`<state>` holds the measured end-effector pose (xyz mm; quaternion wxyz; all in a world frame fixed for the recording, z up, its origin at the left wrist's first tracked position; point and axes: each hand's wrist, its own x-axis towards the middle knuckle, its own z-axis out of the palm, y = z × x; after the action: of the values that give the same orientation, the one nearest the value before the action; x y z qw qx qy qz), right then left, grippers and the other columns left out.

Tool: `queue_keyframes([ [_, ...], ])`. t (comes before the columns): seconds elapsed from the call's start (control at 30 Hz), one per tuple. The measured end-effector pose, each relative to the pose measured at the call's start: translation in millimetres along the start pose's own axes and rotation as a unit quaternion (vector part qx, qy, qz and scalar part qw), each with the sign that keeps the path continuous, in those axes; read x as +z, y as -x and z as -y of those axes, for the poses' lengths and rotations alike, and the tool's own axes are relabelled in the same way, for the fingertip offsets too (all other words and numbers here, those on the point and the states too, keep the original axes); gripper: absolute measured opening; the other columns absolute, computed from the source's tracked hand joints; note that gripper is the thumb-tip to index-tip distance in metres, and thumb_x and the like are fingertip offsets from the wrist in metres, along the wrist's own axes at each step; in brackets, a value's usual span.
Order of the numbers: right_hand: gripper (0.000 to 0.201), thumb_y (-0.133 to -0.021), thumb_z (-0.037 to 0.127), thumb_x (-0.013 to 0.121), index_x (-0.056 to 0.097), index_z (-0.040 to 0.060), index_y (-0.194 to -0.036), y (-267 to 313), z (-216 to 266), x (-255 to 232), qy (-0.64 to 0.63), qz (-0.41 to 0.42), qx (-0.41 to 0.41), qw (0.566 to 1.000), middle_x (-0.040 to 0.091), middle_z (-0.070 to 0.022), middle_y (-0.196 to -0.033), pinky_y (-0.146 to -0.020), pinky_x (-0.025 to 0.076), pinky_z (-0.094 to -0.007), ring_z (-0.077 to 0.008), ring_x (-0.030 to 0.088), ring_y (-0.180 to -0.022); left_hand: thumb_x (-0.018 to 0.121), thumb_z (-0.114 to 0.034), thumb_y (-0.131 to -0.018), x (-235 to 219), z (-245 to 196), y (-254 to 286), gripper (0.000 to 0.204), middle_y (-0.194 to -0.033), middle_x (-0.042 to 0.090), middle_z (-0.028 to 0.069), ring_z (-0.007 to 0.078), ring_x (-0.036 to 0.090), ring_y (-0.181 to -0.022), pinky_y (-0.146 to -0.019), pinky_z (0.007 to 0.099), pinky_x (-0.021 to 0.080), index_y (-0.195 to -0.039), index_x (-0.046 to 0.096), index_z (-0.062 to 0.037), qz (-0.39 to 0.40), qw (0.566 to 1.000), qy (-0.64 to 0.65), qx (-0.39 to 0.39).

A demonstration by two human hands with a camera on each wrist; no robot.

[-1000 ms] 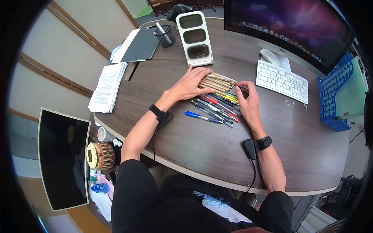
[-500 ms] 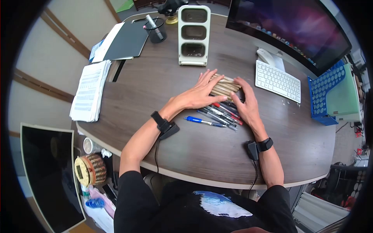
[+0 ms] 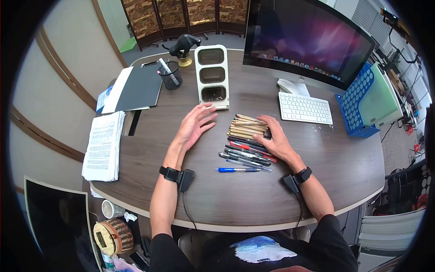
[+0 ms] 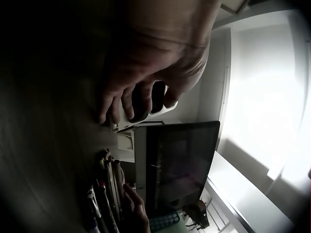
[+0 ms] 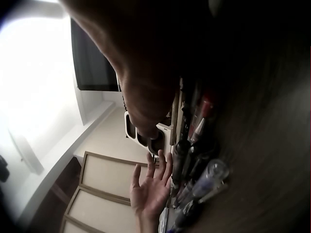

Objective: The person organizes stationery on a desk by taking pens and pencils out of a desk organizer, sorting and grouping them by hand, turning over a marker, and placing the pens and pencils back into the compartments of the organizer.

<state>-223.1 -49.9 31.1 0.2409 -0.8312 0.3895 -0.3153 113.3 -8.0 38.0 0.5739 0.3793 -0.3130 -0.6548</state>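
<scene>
In the head view my left hand [image 3: 194, 128] is off the pens, fingers spread and slightly bent, holding nothing, just below the white three-compartment holder [image 3: 212, 75]. My right hand [image 3: 276, 141] rests on the right ends of the tan pencils [image 3: 247, 128], fingers loosely bent. Below the pencils lie black and red pens [image 3: 244, 148], with a blue pen [image 3: 235, 170] lowest. The left wrist view has my left hand [image 4: 155, 63] with fingers hanging near the holder. In the right wrist view my right hand [image 5: 146, 92] is dark, beside the pens [image 5: 192, 160].
A keyboard [image 3: 306, 109], a mouse [image 3: 292, 86] and a monitor [image 3: 308, 43] stand at the back right, by a blue file rack [image 3: 358, 106]. At the left are a paper stack [image 3: 103, 147], a dark folder [image 3: 139, 88] and a mesh pen cup [image 3: 171, 78].
My left hand has come off the pencils and moved left, toward the holder's base. My right hand stays at the pencils' right ends. The pens now lie more nearly level across the head view.
</scene>
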Motion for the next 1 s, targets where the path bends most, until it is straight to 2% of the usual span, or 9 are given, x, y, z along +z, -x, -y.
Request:
queue_keyframes([
  [0.03, 0.069, -0.095, 0.046, 0.078, 0.057, 0.0074, -0.149, -3, 7, -4, 0.008, 0.034, 0.021, 0.999, 0.056, -0.0206, -0.152, -0.120, 0.041, -0.0530, -0.0420, 0.051, -0.143, 0.064, -0.032, -0.109, -10, 3, -2, 0.044, -0.142, 0.063, 0.0196, 0.0353, 0.060, -0.137, -0.117, 0.0553, 0.052, -0.144, 0.059, -0.0041, -0.026, 0.999, 0.035, 0.011],
  [0.1, 0.096, -0.085, 0.065, 0.082, 0.050, 0.0118, -0.159, -12, 14, -6, 0.053, 0.086, 0.039, 0.994, 0.048, -0.0278, -0.159, -0.126, 0.034, -0.0586, -0.0485, 0.043, -0.149, 0.065, -0.029, -0.109, -29, 16, -9, 0.040, -0.136, 0.064, 0.0184, 0.0347, 0.062, -0.133, -0.116, 0.0570, 0.053, -0.139, 0.060, -0.0040, -0.034, 0.996, 0.077, 0.028],
  [0.13, 0.096, -0.085, 0.065, 0.082, 0.050, 0.0118, -0.159, -16, 17, -6, 0.054, 0.085, 0.039, 0.994, 0.048, -0.0278, -0.159, -0.126, 0.034, -0.0586, -0.0485, 0.043, -0.149, 0.066, -0.026, -0.108, -37, 21, -11, 0.035, -0.130, 0.065, 0.0173, 0.0341, 0.063, -0.129, -0.116, 0.0587, 0.054, -0.135, 0.061, -0.0040, -0.046, 0.991, 0.121, 0.042],
  [0.23, 0.115, -0.074, 0.079, 0.083, 0.047, 0.0154, -0.163, -29, 36, -3, 0.125, 0.186, -0.023, 0.974, 0.043, -0.0337, -0.160, -0.127, 0.032, -0.0600, -0.0524, 0.040, -0.151, 0.067, -0.022, -0.107, -34, 15, -8, 0.029, -0.121, 0.064, 0.0151, 0.0333, 0.064, -0.124, -0.114, 0.0610, 0.055, -0.129, 0.060, -0.0040, -0.052, 0.988, 0.133, 0.052],
  [0.33, 0.117, -0.072, 0.083, 0.082, 0.047, 0.0170, -0.163, -24, 45, 8, 0.201, 0.198, -0.073, 0.957, 0.043, -0.0340, -0.160, -0.127, 0.031, -0.0615, -0.0530, 0.040, -0.151, 0.066, -0.022, -0.107, -36, 18, -10, 0.030, -0.121, 0.063, 0.0149, 0.0334, 0.064, -0.126, -0.113, 0.0597, 0.056, -0.130, 0.059, -0.0035, -0.051, 0.991, 0.109, 0.059],
  [0.47, 0.119, -0.070, 0.086, 0.081, 0.046, 0.0199, -0.163, -12, 53, 7, 0.188, 0.202, -0.054, 0.960, 0.043, -0.0334, -0.160, -0.127, 0.030, -0.0626, -0.0519, 0.040, -0.151, 0.062, -0.020, -0.110, -36, 21, -13, 0.028, -0.122, 0.063, 0.0153, 0.0336, 0.063, -0.127, -0.114, 0.0581, 0.056, -0.130, 0.058, -0.0018, -0.045, 0.993, 0.091, 0.062],
  [0.63, 0.143, -0.056, 0.097, 0.079, 0.031, 0.0300, -0.172, 8, 65, 5, 0.218, 0.253, -0.048, 0.941, 0.029, -0.0398, -0.168, -0.125, 0.024, -0.0766, -0.0608, 0.026, -0.157, 0.060, -0.019, -0.111, -36, 23, -14, 0.027, -0.122, 0.063, 0.0150, 0.0329, 0.064, -0.127, -0.115, 0.0567, 0.056, -0.131, 0.057, -0.0009, -0.045, 0.994, 0.078, 0.064],
  [0.87, 0.140, -0.057, 0.087, 0.087, 0.028, 0.0345, -0.173, 23, 78, 11, 0.265, 0.282, -0.064, 0.920, 0.024, -0.0387, -0.170, -0.119, 0.027, -0.0829, -0.0673, 0.024, -0.154, 0.060, -0.015, -0.110, -31, 21, -11, 0.024, -0.121, 0.063, 0.0142, 0.0312, 0.065, -0.126, -0.114, 0.0552, 0.056, -0.129, 0.057, -0.0002, -0.045, 0.995, 0.065, 0.067],
  [1.0, 0.128, -0.067, 0.064, 0.091, 0.028, 0.0310, -0.173, 10, 64, 3, 0.208, 0.260, -0.039, 0.942, 0.034, -0.0366, -0.165, -0.125, 0.030, -0.0715, -0.0582, 0.035, -0.152, 0.058, -0.013, -0.111, -32, 20, -10, 0.021, -0.122, 0.064, 0.0150, 0.0302, 0.066, -0.126, -0.114, 0.0534, 0.057, -0.128, 0.057, -0.0010, -0.042, 0.995, 0.064, 0.065],
])
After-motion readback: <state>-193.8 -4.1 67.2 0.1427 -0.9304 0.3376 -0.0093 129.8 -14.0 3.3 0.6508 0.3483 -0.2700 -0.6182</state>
